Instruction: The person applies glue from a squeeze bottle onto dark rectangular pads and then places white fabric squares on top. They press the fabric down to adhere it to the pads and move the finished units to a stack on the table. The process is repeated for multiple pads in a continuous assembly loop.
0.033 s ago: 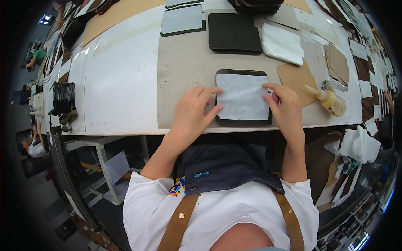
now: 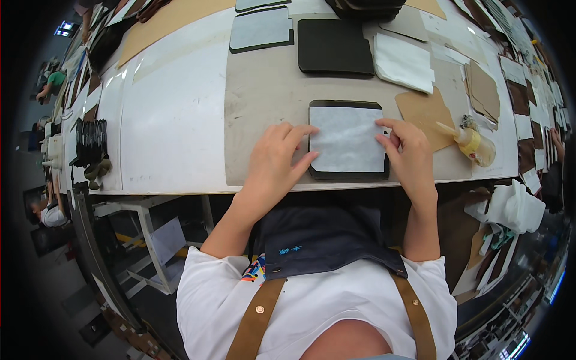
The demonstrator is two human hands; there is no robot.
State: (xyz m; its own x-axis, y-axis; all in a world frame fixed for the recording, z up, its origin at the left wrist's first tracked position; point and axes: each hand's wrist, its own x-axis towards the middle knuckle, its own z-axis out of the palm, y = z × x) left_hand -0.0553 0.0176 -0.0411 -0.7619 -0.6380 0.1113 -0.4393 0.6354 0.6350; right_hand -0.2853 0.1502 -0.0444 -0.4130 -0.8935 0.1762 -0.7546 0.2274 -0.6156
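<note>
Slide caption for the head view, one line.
Left hand and right hand at opposite edges of a pale rectangular sheet on a dark rectangular panel.

Your shot was bright in the middle, dim at the rim. Light on the white tabletop (image 2: 174,108) was diffuse; what shadow showed there was faint, soft-edged. The pale grey rectangular sheet (image 2: 348,144) had a soft, mottled sheen. Below the table's front edge it dropped to near black, and your dark navy cloth apron (image 2: 333,240) lost fold detail. Bluish-white light strips (image 2: 519,347) at lower right burned out. Your bare left hand (image 2: 279,153) and bare right hand (image 2: 408,144) came out sharp; far-left background went soft and small. Fisheye bowed the long tan board (image 2: 168,27) toward the rim. Black vignette ate both sides; thin red line down your left border.
</note>
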